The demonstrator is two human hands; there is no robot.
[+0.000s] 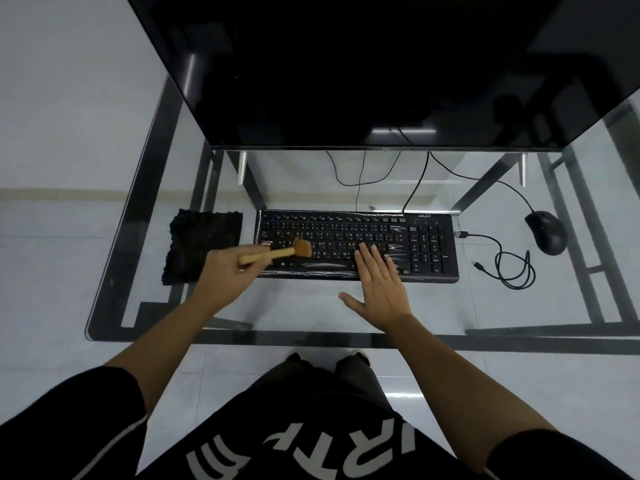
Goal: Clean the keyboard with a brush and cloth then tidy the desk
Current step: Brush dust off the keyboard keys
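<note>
Single head view; looks forward and steeply down over glass desk (311, 306); near, wide-angle.

The monitor (381, 64) is cut off by the top edge, and its dark screen shows nothing legible. The brush (277, 251) is motion-blurred, its handle end buried in the left hand (221, 268). The right hand (379, 282) covers keys at the keyboard's (356, 245) centre; the key legends are too small to read.
</note>
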